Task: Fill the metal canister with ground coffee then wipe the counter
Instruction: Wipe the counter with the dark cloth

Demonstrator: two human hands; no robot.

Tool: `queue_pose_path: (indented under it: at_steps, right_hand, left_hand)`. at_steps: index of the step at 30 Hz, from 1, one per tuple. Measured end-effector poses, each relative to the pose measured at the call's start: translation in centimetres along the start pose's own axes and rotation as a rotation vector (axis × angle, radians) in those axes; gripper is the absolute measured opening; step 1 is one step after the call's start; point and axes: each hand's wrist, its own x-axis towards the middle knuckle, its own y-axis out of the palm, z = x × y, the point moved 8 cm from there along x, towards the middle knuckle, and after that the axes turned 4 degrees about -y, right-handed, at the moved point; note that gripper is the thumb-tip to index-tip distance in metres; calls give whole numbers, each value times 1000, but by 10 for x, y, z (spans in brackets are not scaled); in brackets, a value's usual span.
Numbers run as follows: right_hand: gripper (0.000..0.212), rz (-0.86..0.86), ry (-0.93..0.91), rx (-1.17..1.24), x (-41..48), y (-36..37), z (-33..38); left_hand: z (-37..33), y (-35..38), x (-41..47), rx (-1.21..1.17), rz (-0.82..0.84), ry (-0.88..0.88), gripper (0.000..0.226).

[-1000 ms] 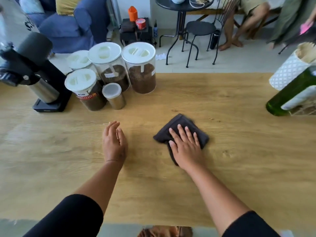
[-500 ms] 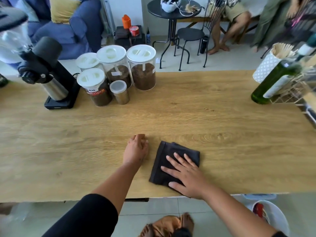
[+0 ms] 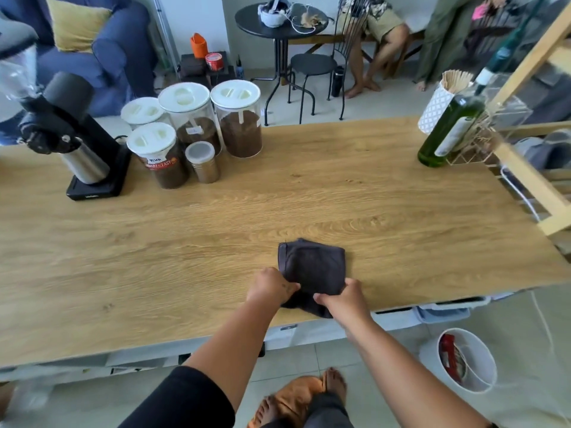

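The dark cloth point(image 3: 312, 267) lay folded on the tabletop point(image 3: 309, 196), close to its near edge and well apart from the metal canister point(image 3: 204, 162), which stood lidded among the coffee jars point(image 3: 239, 118) by the grinder point(image 3: 77, 140) at the far left. The left hand point(image 3: 268, 287) and the right hand point(image 3: 343, 299) both had their fingers point(image 3: 289, 288) curled and pinching the cloth's bunched near end, one at each near corner. The main risk seemed to be at that edge. The gathered end sat right at the lip, so a pull toward the body could have dragged the whole cloth off and onto the floor. Any grounds caught in it would likely have scattered there rather than into the white bin point(image 3: 466, 359), which stood off to the right and not beneath the hands. Lifting by only the near edge might also have let the fold fall open and shed what it had collected. The canister and the green bottle point(image 3: 448, 134) were far enough away to look safe from a stray sweep. The cloth was nearly square, so its long axis was only slight: it ran from near to far, with the flat free end pointing away from the person toward the back of the tabletop, skewed a little to the right.
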Motion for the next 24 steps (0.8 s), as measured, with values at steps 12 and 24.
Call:
queue_pose_path:
  at_steps: [12, 24]
  right_hand:
    - [3, 180, 17, 515, -21, -54, 20]
    - [4, 138, -94, 665, 60, -244, 87]
  left_hand:
    - [-17, 24, -35, -1313, 541, -427, 18]
    - [-240, 6, -51, -1337, 446, 40, 13]
